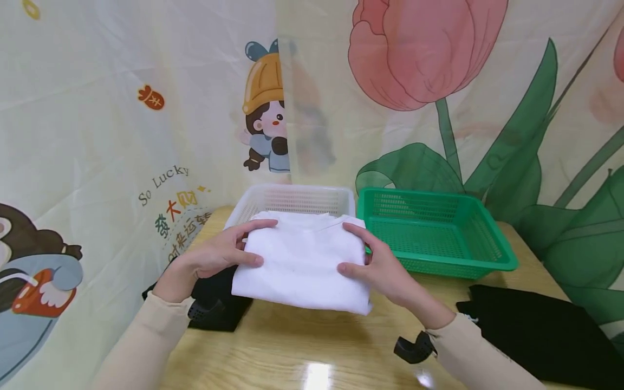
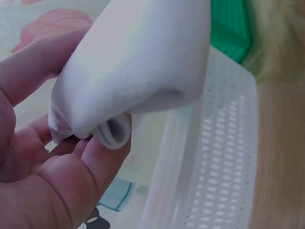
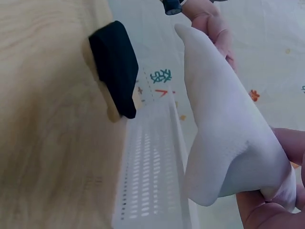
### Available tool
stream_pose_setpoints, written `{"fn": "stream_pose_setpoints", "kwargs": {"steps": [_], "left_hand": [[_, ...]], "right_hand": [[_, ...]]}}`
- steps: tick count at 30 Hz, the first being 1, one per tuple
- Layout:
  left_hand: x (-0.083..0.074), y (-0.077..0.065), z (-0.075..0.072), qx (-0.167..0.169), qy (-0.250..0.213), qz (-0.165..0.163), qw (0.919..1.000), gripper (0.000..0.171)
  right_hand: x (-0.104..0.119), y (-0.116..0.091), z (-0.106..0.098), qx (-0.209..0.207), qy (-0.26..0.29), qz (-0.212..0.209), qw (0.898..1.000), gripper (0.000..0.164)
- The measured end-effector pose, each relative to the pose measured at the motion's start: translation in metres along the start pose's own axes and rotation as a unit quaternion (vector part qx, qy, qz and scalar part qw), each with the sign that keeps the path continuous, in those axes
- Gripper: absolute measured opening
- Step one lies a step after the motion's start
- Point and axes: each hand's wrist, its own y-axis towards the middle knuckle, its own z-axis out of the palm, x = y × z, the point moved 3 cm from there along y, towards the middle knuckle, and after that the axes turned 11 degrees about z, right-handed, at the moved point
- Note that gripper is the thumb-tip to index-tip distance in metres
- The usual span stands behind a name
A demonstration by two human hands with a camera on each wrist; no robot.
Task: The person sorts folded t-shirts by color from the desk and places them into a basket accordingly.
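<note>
A folded white shirt is held up over the table, its neckline along the top edge. My left hand grips its left side, thumb and index finger on the front face. On the opposite side my right hand grips it in the same way. The left wrist view shows the rolled end of the shirt between the thumb and fingers of the left hand. In the right wrist view the layered fabric sags below the grip of the right hand. My other fingers are hidden behind the cloth.
Behind the shirt stands a white plastic basket, partly covered by it. Beside that, on the right, is a green basket. Black cloth lies at the left and right of the wooden table. A printed curtain hangs behind.
</note>
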Motion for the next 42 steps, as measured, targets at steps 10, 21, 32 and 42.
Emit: {"fn": "stream_pose_setpoints", "kwargs": {"steps": [10,21,32,42], "left_hand": [[0.005,0.042,-0.039,-0.11,0.077,-0.011,0.9909,0.089],[0.011,0.081,-0.08,-0.158,0.161,0.002,0.9743,0.09],[0.044,0.096,-0.108,-0.171,0.199,-0.034,0.9645,0.094],[0.075,0.11,-0.11,-0.183,0.202,-0.046,0.9612,0.093]], "right_hand": [[0.022,0.062,-0.001,-0.031,-0.043,-0.028,0.998,0.092],[0.015,0.132,-0.013,-0.06,-0.089,-0.034,0.994,0.081],[0.006,0.17,0.015,-0.102,-0.126,0.015,0.987,0.084],[-0.01,0.183,0.028,-0.147,-0.103,0.054,0.982,0.084]]}}
